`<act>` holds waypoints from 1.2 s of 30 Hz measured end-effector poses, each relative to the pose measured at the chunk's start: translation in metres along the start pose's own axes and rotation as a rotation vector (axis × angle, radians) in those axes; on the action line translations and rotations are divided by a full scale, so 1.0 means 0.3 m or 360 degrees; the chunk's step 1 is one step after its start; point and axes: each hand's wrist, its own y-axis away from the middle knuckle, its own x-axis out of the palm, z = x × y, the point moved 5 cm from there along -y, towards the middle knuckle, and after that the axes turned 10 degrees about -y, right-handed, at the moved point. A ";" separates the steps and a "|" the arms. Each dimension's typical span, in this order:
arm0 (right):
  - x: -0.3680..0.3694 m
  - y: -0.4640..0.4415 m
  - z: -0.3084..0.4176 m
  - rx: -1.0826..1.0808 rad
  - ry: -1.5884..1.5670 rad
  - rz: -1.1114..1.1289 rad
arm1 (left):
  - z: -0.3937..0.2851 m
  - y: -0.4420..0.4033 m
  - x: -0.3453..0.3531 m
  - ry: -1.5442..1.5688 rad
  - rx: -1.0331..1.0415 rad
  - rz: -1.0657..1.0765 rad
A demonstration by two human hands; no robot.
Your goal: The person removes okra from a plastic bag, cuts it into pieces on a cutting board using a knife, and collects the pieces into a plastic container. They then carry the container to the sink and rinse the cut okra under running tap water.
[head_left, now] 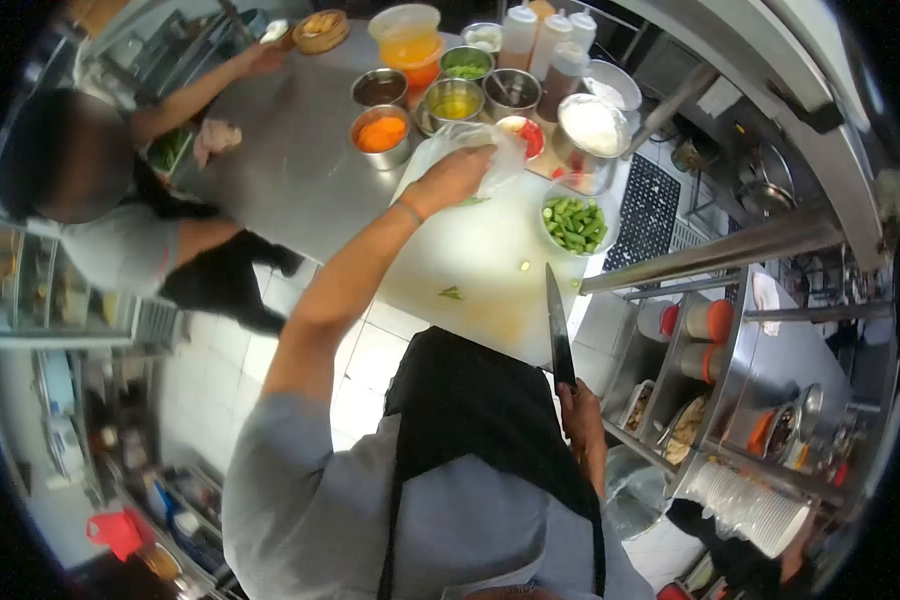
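Observation:
My right hand (581, 418) is wrapped round the black handle of a kitchen knife (556, 318), its blade pointing away from me along the right edge of the white cutting board (440, 250). My left hand (454, 180) reaches to the board's far side and grips a clear plastic bag (500, 160); its fingertips are partly hidden. Cut green vegetable pieces fill a clear round container (574, 222) at the board's right edge. A green scrap (452, 293) and a small pale piece (525, 266) lie on the board.
Behind the board stand metal cups, including one of orange food (380, 132), several squeeze bottles (550, 45) and a bowl of white stuff (592, 124). A co-worker (120, 200) reaches over the steel table (270, 170) at left. Shelves (685, 370) stand at right.

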 end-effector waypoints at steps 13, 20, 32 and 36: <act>0.023 -0.054 -0.069 -0.0281 -0.0085 -0.0061 | 0.049 0.213 0.058 -0.0036 -0.0252 0.0986; -0.004 -0.034 0.043 -0.0124 0.0036 -0.0006 | 0.018 0.289 0.051 -0.0765 -0.0208 0.0864; -0.027 -0.072 0.214 -0.0452 0.0244 0.0069 | -0.024 0.257 -0.052 -0.0606 -0.0368 0.0634; -0.002 -0.100 0.272 -0.0584 0.0270 0.0043 | 0.002 0.308 -0.091 -0.0273 -0.0761 0.0444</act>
